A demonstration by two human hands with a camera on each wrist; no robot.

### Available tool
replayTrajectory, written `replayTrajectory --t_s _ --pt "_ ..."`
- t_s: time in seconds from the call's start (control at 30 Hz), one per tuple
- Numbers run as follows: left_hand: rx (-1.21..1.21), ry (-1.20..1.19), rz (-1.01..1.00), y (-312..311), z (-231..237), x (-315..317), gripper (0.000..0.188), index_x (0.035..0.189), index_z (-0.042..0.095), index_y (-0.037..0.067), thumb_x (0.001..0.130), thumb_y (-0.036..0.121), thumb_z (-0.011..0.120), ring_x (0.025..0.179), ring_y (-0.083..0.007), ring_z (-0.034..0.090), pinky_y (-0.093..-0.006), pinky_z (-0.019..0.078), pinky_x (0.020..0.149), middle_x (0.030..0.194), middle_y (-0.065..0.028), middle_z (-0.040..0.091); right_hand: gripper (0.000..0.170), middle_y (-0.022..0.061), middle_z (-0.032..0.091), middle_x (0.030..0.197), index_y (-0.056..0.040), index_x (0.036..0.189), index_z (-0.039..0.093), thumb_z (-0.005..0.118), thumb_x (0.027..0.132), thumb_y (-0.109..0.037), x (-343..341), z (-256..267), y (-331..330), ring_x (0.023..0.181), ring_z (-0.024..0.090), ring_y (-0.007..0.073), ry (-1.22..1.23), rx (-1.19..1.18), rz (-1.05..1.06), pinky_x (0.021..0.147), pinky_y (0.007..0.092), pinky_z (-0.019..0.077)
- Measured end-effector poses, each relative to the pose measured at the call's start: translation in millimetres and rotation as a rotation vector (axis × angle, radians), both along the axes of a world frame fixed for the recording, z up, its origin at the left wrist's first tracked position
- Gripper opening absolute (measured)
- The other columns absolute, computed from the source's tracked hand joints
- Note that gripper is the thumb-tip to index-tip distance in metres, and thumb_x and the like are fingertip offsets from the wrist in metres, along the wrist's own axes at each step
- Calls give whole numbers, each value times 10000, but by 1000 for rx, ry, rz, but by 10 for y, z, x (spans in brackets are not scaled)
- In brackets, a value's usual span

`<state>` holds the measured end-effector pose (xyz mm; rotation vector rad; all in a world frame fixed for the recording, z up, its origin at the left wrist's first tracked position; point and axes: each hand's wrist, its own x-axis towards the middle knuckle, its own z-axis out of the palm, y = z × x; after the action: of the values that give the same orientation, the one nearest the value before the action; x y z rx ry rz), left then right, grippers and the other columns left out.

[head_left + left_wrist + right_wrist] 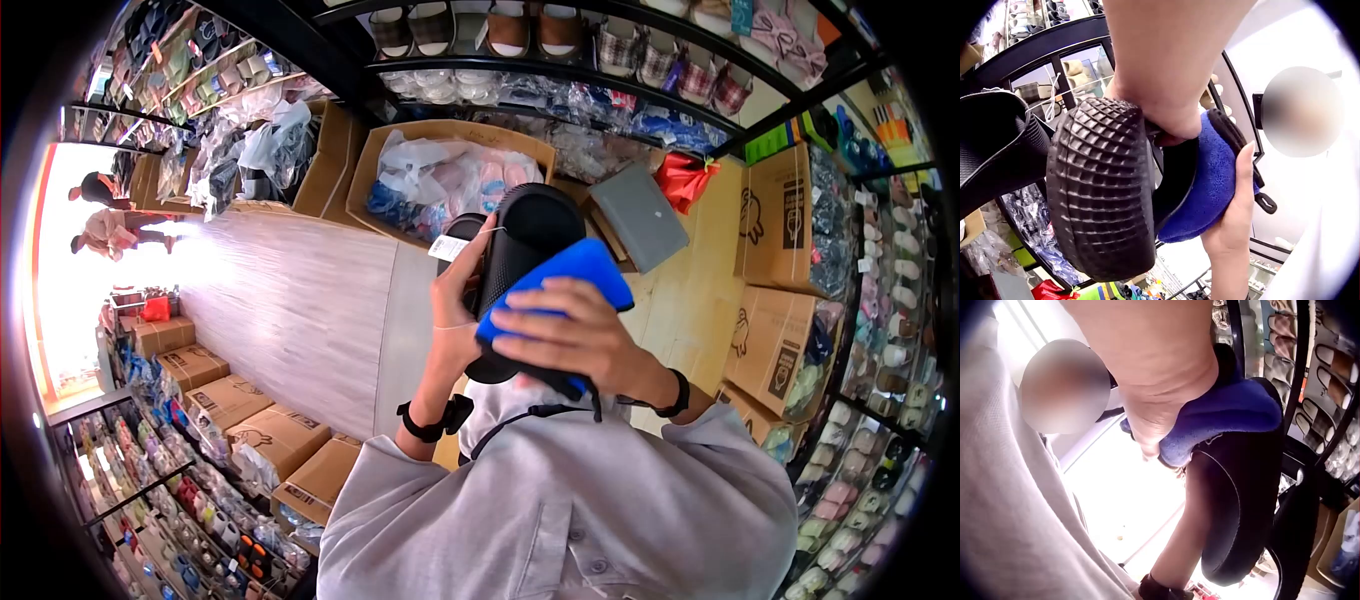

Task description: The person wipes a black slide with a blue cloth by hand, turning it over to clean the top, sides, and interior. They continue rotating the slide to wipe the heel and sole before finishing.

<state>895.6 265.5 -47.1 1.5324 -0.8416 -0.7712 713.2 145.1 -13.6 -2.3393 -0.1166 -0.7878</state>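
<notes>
My left hand (pixel 457 312) grips a black slipper (pixel 535 222) with a raised diamond texture on its outside, held up before my chest. A second black slipper (pixel 991 140) hangs beside it, joined by a thin white string, and a white tag (pixel 447 248) shows near my left fingertips. My right hand (pixel 582 335) holds a blue plush pad (pixel 1213 178) with black trim and a small black loop. Its fingers lie across the pad's outer face, against the slipper's near side. Much of the left hand's grip is hidden by the slipper in the left wrist view.
An open carton (pixel 365 195) of bagged goods stands ahead on the floor, next to a grey box (pixel 638 218) and a red bag (pixel 686 180). Slipper racks (pixel 560 65) rise in front and at both sides. Cartons (pixel 775 340) line the right; two people (pixel 110 225) are far left.
</notes>
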Motion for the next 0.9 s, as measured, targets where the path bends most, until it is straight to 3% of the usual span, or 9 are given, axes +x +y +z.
replayTrajectory --t_s 0.07,0.13,0.2,0.23,0.5,0.63,0.67,0.73,0.9 --pt "29 -5 35 43 -23 69 899 1627 526 7 786 145 810 1237 -183 687 -354 552 1047 1413 -174 727 345 53 722 1433 -160 1329 781 695 1013 -268 57 18 51 1351 661 238 0 -57 83 1158 450 494" --pt "-124 -72 -15 150 -28 161 874 1626 538 28 801 120 812 1211 -176 693 -354 548 1050 1378 -162 741 435 74 734 1414 -139 1322 781 812 919 -299 166 -10 -55 1338 671 270 -24 -28 5 1151 488 492" --pt "-125 -83 22 245 73 247 868 1621 547 37 795 93 804 1200 -172 696 -352 550 1044 1362 -161 748 530 106 744 1400 -118 1322 779 914 835 -278 327 -22 -104 1341 668 320 -61 15 -154 1147 525 487" --pt "-113 -95 39 295 120 295 863 1617 557 45 788 66 797 1190 -169 700 -351 551 1038 1346 -161 755 496 115 740 1410 -113 1311 784 907 848 -239 391 -16 -76 1339 667 335 -55 8 -218 1146 524 484" --pt "-244 -98 116 705 166 864 843 1623 540 52 821 102 797 1116 -174 720 -356 574 980 1264 -170 784 424 71 736 1412 -141 1309 782 840 936 -334 1009 179 530 1328 673 273 -92 -212 123 1151 484 478" --pt "-195 -148 224 1069 230 1124 903 1617 554 67 763 93 849 1100 -166 721 -348 569 979 1281 -127 764 486 114 751 1381 -93 1299 785 904 854 -247 1489 323 525 1310 678 329 -54 -96 1 1140 511 483" --pt "-169 -155 246 1174 219 1192 907 1642 533 85 776 96 803 1179 -215 744 -363 563 1021 1273 -118 777 483 121 754 1373 -87 1296 786 904 854 -243 1621 306 575 1307 679 335 -52 -47 -12 1144 513 477" --pt "-171 -155 299 1369 156 1331 908 1632 543 84 767 81 820 1148 -186 715 -347 557 1005 1268 -110 762 488 132 750 1377 -76 1300 784 904 855 -237 1821 305 777 1310 676 341 -29 -23 -6 1159 522 457" --pt "-204 -96 454 1884 -16 1648 898 1638 537 85 792 149 830 1125 -173 696 -329 552 991 1304 -104 746 454 58 735 1410 -154 1321 777 861 921 -352 2296 109 1375 1326 673 246 -97 -115 327 1155 474 462"
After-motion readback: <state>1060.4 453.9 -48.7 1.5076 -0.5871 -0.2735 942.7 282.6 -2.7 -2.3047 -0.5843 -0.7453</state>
